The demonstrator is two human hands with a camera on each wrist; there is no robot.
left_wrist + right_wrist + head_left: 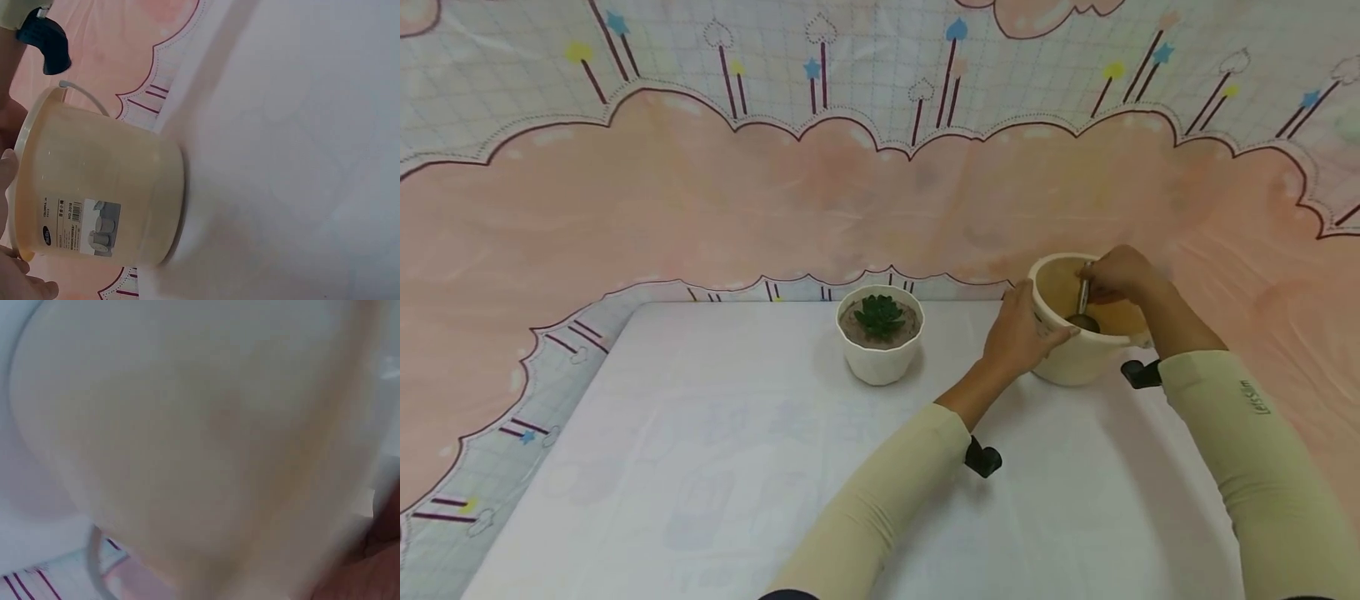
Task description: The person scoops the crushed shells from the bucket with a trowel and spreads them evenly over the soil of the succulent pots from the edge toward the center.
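A cream plastic bucket (1070, 364) with a label on its side (80, 228) stands at the back right of the white table. My left hand (1019, 330) grips its left rim, thumb over the near edge. In the left wrist view, fingers (25, 280) show at that rim. My right hand (1122, 273) reaches over the opening and pinches the handle of a metal spoon (1083, 297), whose dark rounded end is low inside the bucket. The right wrist view shows the bucket wall (181, 444), blurred, with part of the right hand (369, 569) at the lower right.
A white faceted pot (882, 365) with a green succulent (878, 316) in brown soil stands left of the bucket. The bucket's thin handle (87, 97) hangs on its far side. A pink patterned cloth (820, 200) covers the wall behind the table (700, 450).
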